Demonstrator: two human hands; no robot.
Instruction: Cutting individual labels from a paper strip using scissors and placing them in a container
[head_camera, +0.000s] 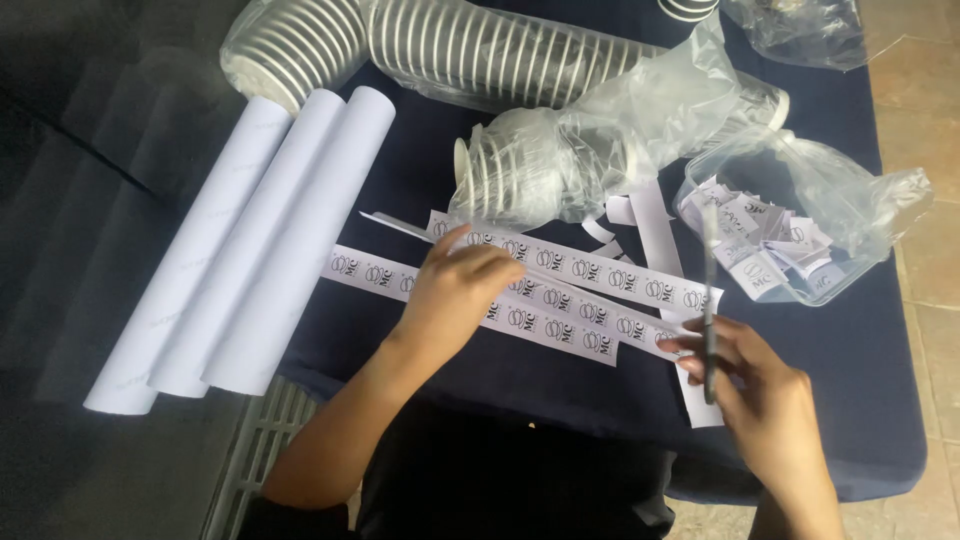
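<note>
My left hand (455, 290) rests on long white paper strips (580, 270) printed with a repeated round logo, which lie across a dark blue cloth (480, 370). Its fingers pinch the upper strip near its left end. My right hand (760, 390) holds a pair of scissors (709, 310) upright, blades pointing away from me, at the right end of the strips. A short cut piece of strip (697, 405) lies under that hand.
Three white paper rolls (250, 240) lie at the left. Stacks of paper cups in clear plastic sleeves (480, 50) lie at the back. A clear bag with several cut labels (770, 250) sits at the right. A tiled floor (925, 150) shows beyond the cloth's right edge.
</note>
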